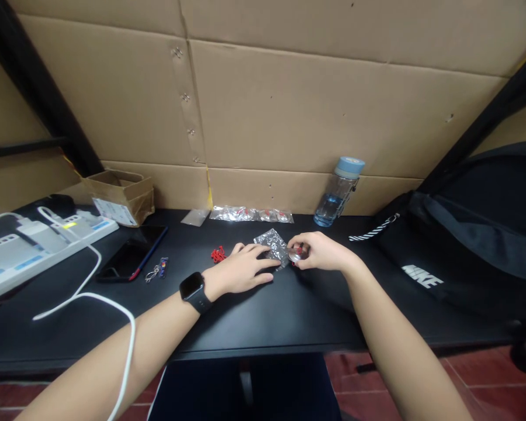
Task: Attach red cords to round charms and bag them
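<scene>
My left hand (249,269), with a black watch on its wrist, lies with fingers spread on the near left part of a clear plastic bag (272,241). Just right of the bag, my right hand (313,250) grips a small round silvery object (296,254) with red parts on it. Small red pieces (218,254) lie in a pile beside my left wrist. Behind the hands, a row of clear packets (251,214) with round things and red bits inside rests along the cardboard wall. A small flat clear bag (195,217) is left of that row.
A bottle (335,196) stands at the back right, near a black bag (447,257). At left are a cardboard box (125,196), a phone (134,254), a keychain (158,269) and a power strip (39,251). A white cable (134,333) crosses above my left forearm.
</scene>
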### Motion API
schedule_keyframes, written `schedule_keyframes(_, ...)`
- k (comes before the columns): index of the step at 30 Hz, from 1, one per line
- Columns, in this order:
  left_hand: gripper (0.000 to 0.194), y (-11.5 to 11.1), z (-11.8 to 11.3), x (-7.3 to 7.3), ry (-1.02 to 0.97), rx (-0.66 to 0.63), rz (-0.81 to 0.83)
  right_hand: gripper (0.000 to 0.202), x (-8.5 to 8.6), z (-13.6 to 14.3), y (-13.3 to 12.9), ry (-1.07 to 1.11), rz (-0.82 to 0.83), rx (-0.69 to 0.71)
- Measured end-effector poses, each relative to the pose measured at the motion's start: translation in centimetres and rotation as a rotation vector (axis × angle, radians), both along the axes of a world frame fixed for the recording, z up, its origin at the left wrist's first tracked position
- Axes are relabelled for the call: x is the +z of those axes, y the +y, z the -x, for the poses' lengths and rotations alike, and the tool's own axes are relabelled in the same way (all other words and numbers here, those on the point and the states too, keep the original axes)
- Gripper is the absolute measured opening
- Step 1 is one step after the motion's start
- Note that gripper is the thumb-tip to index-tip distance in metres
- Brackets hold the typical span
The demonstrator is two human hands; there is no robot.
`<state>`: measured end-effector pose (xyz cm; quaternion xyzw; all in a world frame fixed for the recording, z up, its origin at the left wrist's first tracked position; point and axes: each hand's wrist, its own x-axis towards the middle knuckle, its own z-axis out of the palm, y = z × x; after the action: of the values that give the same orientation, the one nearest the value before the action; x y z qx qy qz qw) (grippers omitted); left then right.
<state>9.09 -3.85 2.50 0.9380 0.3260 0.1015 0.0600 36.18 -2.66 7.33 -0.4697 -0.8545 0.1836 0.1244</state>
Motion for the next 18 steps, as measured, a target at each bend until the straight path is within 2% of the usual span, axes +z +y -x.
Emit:
schedule_keyframes(3, 0.045, -0.22, -0.19, 0.11, 0.019, 0.009, -0.014, 0.042, -0.03, 0.05, -0.1, -0.063, -0.015, 0.046)
schedule_keyframes(7, 0.046, -0.54, -0.4, 0.25, 0.031, 0.019, -0.02, 0.039, 0.05, 0.21, -0.39, -0.106, -0.039, 0.075)
schedule_keyframes(18, 0.047, -0.49, -0.42, 0.16, 0.034, 0.011, -0.026, 0.04, 0.9, 0.46, -0.98, -0.045, -0.073, 0.132)
